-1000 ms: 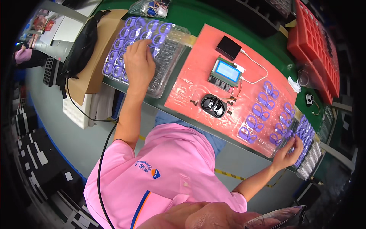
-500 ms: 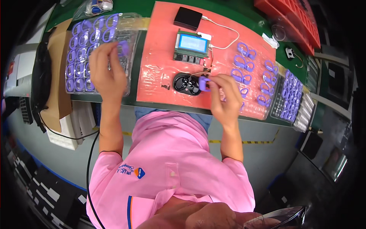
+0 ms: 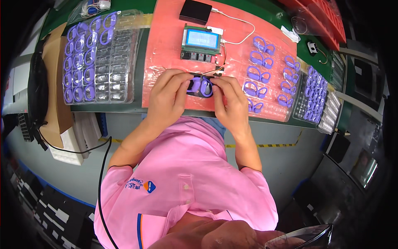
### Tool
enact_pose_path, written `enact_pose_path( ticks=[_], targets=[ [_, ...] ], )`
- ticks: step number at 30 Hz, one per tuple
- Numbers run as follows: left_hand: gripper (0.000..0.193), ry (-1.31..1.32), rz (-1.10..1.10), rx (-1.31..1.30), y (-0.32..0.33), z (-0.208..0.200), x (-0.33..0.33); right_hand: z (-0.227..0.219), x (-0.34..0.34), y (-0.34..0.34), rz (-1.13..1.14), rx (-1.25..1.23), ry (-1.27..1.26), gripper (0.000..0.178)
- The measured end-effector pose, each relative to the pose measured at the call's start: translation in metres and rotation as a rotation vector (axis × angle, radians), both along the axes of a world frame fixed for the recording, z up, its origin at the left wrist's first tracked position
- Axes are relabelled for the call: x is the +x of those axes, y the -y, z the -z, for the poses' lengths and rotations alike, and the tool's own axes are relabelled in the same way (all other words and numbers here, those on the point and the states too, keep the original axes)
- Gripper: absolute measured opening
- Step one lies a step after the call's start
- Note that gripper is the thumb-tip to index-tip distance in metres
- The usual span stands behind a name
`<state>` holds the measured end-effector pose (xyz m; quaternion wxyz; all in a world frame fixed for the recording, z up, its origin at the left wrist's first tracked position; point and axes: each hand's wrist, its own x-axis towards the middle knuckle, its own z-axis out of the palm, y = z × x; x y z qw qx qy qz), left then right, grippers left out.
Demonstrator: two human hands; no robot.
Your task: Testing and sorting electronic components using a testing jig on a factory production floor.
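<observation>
Two purple ear-hook earbuds, a left one and a right one, sit side by side in a small black cradle on the red mat. The fingers of my left hand are closed at the left earbud and the cradle's left edge. From the other side, my right hand has its fingertips closed against the right earbud. My fingers cover both ends of the cradle. Above it lies a green circuit board with a lit blue-white display, and a thin cable runs down toward the cradle.
On the left, a clear tray holds rows of purple earbuds beside bare pockets. More earbuds lie in clear trays to the right. A black box with a white cable is at the back. Red bins stand far right.
My left hand has come from the left tray to the cradle with its earbud. My right hand has moved slightly left, bringing its earbud into the cradle. The whole view has shifted a little.
</observation>
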<state>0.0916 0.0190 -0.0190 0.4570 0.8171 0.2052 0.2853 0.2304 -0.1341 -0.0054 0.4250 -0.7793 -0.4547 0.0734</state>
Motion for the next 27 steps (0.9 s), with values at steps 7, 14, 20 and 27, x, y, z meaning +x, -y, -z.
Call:
enact_pose_path(
  ticks=[7, 14, 20, 27],
  targets=[
    [0.028, -0.056, 0.03, 0.071, 0.0, 0.007, -0.001, 0.006, -0.012, 0.002, 0.022, 0.01, -0.059, 0.021],
    [0.034, -0.052, 0.141, 0.167, 0.001, 0.011, 0.003, 0.021, -0.02, -0.003, 0.056, 0.038, -0.065, 0.027],
    [0.036, -0.016, 0.183, 0.26, -0.001, 0.021, 0.006, 0.036, -0.022, -0.008, 0.037, 0.065, 0.006, 0.031],
    [0.036, 0.012, 0.169, 0.248, 0.0, 0.03, 0.003, 0.047, -0.022, -0.008, 0.043, 0.104, 0.076, 0.03]
  ],
)
